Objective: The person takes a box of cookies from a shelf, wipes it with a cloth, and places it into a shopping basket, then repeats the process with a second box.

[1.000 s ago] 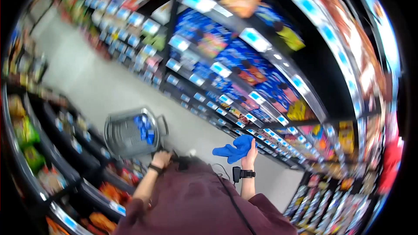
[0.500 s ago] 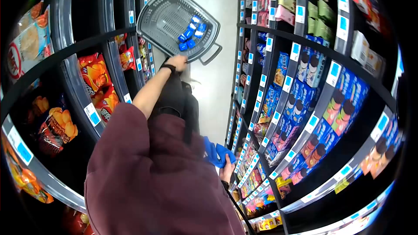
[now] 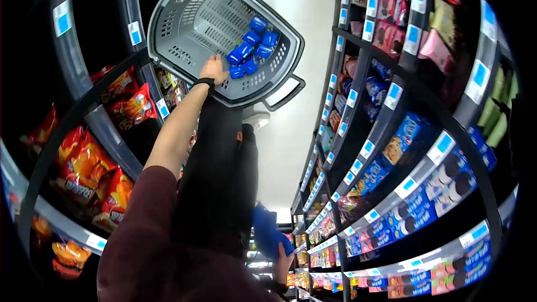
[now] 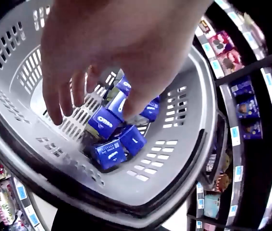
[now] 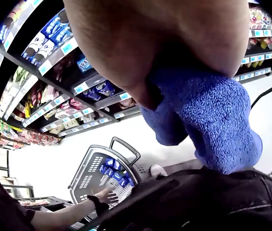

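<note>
Beside the relaxed, empty fingers of the left hand [image 3: 213,70], packs [image 3: 251,37] look light, best pinched mid-side; the right hand [image 3: 283,263] grips soft cloth [image 3: 269,234].

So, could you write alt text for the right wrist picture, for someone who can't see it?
A fuzzy blue cloth is held in the grip of a person's right hand, close to the camera. Beyond, at lower left, the left hand is over a grey basket holding blue packs; stocked shop shelves line the upper left.
</note>
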The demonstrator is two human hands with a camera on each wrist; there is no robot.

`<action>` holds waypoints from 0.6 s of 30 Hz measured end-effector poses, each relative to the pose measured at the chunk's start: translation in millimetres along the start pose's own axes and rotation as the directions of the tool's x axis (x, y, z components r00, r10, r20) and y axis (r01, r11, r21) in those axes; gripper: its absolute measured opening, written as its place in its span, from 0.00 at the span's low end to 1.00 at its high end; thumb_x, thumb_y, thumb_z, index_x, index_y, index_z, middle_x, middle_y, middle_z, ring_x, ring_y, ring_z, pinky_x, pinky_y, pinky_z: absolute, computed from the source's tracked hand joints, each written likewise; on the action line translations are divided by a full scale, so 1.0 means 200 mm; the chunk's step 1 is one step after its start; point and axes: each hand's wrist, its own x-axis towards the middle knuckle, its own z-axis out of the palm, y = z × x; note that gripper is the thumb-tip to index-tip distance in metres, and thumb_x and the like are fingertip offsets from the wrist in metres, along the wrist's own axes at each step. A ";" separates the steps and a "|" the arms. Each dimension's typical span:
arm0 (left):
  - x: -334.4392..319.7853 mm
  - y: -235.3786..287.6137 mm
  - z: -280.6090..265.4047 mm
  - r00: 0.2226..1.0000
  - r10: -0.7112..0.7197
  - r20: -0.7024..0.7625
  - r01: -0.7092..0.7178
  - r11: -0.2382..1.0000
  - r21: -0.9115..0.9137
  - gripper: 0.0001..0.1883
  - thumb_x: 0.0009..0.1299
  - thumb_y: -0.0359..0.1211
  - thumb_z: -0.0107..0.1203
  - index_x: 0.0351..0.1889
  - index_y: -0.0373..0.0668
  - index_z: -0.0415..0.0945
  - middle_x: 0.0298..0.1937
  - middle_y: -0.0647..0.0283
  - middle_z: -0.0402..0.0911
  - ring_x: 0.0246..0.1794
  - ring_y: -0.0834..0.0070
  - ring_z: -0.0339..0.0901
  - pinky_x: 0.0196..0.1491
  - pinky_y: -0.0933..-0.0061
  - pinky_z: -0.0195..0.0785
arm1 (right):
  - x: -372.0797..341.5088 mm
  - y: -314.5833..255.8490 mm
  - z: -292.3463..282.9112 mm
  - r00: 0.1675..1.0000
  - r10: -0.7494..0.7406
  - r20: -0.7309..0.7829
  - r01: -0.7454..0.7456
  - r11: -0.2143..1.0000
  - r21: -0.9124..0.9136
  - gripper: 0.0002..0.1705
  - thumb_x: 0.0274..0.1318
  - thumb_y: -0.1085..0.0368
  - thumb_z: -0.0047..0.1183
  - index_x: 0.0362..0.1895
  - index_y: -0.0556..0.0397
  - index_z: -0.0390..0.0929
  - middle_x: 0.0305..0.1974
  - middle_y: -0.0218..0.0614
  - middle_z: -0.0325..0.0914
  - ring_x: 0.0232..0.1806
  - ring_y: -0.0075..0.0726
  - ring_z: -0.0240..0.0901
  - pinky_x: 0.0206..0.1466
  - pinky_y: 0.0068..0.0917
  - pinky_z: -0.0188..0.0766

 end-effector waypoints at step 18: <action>0.18 -0.02 0.00 0.951 0.197 -0.238 -0.158 0.972 0.175 0.38 0.52 0.44 0.69 0.53 0.28 0.66 0.53 0.40 0.71 0.55 0.44 0.72 0.59 0.53 0.68 | -0.14 0.20 0.30 0.975 0.198 -0.104 -0.154 0.931 0.332 0.35 0.65 0.57 0.57 0.70 0.56 0.58 0.58 0.56 0.67 0.60 0.48 0.67 0.64 0.39 0.64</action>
